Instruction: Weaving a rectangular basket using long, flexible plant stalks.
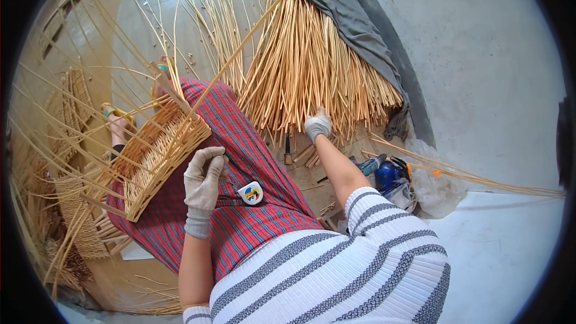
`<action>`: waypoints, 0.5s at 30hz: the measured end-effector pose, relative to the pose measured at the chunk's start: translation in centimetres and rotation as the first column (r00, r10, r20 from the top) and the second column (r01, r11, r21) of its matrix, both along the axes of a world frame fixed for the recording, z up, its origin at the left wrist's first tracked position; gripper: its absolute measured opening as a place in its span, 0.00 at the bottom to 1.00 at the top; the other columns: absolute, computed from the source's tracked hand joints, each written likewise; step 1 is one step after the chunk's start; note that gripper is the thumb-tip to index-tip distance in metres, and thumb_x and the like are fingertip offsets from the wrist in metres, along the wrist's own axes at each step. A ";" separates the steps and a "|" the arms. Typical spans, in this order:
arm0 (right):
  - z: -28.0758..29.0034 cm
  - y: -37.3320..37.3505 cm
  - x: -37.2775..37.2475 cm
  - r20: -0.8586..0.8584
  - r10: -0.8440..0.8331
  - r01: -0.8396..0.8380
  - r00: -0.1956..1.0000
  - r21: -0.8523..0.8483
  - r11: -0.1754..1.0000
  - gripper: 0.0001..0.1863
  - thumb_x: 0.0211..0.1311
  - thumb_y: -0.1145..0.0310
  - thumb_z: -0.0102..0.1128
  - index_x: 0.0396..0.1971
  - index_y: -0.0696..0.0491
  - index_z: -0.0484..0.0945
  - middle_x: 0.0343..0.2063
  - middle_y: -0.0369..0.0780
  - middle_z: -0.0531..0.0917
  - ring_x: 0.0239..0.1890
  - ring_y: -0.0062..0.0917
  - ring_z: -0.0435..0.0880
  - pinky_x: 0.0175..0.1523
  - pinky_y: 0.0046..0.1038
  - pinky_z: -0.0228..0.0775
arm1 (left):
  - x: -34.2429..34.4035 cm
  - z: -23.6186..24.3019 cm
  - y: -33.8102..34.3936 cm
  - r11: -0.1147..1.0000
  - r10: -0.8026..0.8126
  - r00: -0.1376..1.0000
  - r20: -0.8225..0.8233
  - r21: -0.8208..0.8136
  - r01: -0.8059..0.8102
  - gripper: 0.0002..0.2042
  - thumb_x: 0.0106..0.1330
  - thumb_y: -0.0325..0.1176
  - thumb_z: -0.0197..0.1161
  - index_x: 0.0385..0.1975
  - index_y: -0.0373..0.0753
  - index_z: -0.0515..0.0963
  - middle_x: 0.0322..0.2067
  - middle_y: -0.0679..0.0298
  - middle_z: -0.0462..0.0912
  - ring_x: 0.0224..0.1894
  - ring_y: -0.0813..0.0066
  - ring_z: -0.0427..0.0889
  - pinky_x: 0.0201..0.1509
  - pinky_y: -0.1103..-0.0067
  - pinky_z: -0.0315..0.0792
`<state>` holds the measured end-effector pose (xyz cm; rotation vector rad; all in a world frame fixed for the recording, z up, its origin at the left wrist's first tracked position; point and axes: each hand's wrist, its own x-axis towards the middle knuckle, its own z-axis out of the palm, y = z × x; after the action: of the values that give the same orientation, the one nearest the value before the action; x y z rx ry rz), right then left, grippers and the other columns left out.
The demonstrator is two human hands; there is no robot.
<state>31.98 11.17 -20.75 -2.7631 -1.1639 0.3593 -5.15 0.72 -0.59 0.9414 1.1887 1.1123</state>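
Observation:
My right hand (318,125), in a pale knit glove, is closed at the near ends of a big spread of peeled wicker rods (318,60). Its fingertips are partly hidden among them. My left hand (204,181), gloved too, hovers above my lap with fingers curled toward the thumb; whether anything small is inside cannot be made out. Left of it, a half-woven wicker basket (159,159) leans on its side across my red checked lap cloth (240,126), long unwoven stakes fanning outward. A small white tape measure (251,193) lies on the cloth beside my left hand.
Grey cloth (342,6) covers the rods' far part. A dark-handled tool (288,151) and wood pieces lie near their ends. Right of my arm are a blue power tool (373,163), a clear plastic bag (441,192) and loose rods (492,185). Woven panels (75,192) stand at left.

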 end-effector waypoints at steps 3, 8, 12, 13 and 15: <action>-0.8 -2.0 1.7 -0.046 -0.111 0.111 0.993 -0.001 0.994 0.29 0.61 0.54 0.60 0.59 0.50 0.69 0.47 0.53 0.80 0.51 0.46 0.81 0.57 0.42 0.73 | -0.5 -0.2 -0.8 0.996 0.039 0.999 0.022 -0.085 -0.037 0.08 0.73 0.30 0.58 0.47 0.38 0.78 0.32 0.68 0.81 0.29 0.85 0.78 0.32 0.84 0.78; -4.7 -1.4 4.9 -0.033 -0.101 0.089 0.994 -0.264 0.960 0.30 0.61 0.45 0.57 0.54 0.53 0.76 0.54 0.55 0.79 0.55 0.46 0.79 0.60 0.40 0.71 | -0.6 -1.1 -1.2 0.985 0.058 0.998 0.015 -0.162 -0.055 0.08 0.73 0.32 0.57 0.47 0.39 0.78 0.33 0.68 0.82 0.30 0.85 0.79 0.32 0.84 0.79; -6.0 -0.6 6.6 -0.220 0.021 -0.050 0.975 -0.126 0.991 0.22 0.58 0.49 0.64 0.41 0.54 0.82 0.45 0.51 0.84 0.53 0.43 0.81 0.59 0.41 0.71 | 0.1 -1.4 -0.9 0.988 0.040 0.999 0.019 -0.148 -0.037 0.08 0.73 0.31 0.57 0.46 0.38 0.78 0.33 0.67 0.82 0.30 0.84 0.78 0.32 0.83 0.79; -6.3 -0.6 6.8 -0.205 0.018 -0.041 0.979 -0.110 0.993 0.22 0.58 0.49 0.64 0.41 0.54 0.82 0.45 0.51 0.84 0.53 0.43 0.81 0.59 0.41 0.71 | 0.4 -1.4 -0.8 0.991 0.006 0.998 0.059 -0.136 0.002 0.08 0.73 0.30 0.57 0.46 0.37 0.78 0.33 0.67 0.81 0.30 0.84 0.78 0.32 0.83 0.79; -6.9 -0.3 7.3 -0.163 -0.046 0.009 0.986 -0.219 0.976 0.34 0.60 0.42 0.56 0.54 0.55 0.76 0.56 0.50 0.79 0.60 0.45 0.76 0.64 0.39 0.68 | 0.7 -1.4 -0.6 0.991 0.005 0.999 0.051 -0.131 0.002 0.08 0.73 0.30 0.57 0.46 0.37 0.78 0.33 0.67 0.81 0.30 0.84 0.78 0.32 0.83 0.79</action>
<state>39.23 10.86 -27.66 -2.8583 -1.1043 0.7428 -4.45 0.14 -1.95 0.8067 1.2054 1.0400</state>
